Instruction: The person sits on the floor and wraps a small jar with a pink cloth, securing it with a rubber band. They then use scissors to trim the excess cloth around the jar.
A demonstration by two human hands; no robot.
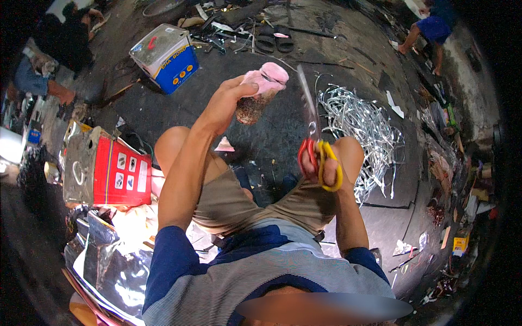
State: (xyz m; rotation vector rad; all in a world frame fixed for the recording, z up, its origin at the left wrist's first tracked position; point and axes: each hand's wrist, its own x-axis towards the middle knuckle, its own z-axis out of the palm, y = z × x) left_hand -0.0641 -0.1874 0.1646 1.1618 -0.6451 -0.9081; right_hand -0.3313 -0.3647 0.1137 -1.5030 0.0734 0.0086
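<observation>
My left hand (225, 100) is raised ahead of my knee, closed round a pink, soft-looking piece (262, 80) with a dark slit near its top. Beneath the pink part hangs a rough, speckled brown part (251, 110); I cannot tell its kind. In my right hand (330, 171) are scissors (310, 106) with one red and one yellow handle loop. The fingers sit in and around these loops. Their long blades point away from me, smeared by motion, to the right of the pink piece and apart from it. A small pink scrap (224, 144) lies below on the dark floor.
A heap of shiny silver strips (364, 130) lies right of my knee. Left stand a red tin (122, 171) and, farther off, a blue-and-white tin (166, 57). Black sandals (274, 39) and scraps are ahead. People sit at far left (62, 43) and far right (435, 27).
</observation>
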